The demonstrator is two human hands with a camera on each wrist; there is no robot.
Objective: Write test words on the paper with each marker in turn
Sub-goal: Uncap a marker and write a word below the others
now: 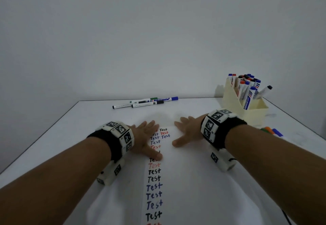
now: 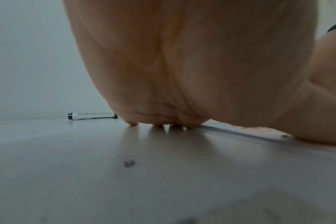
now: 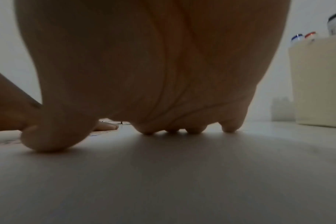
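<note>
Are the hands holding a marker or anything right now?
No. The left hand and right hand both lie flat and open on the paper, holding nothing.

The left hand [image 2: 192, 68] rests flat, fingertips [image 2: 133, 123] touching the counter [image 2: 86, 166]; a whiteboard pen [image 2: 92, 116] lies beyond.

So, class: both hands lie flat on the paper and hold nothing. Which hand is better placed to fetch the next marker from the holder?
Probably the right hand. The cream holder full of markers stands just beyond its wrist, on the right, while the left hand lies on the far side of the paper.
</note>
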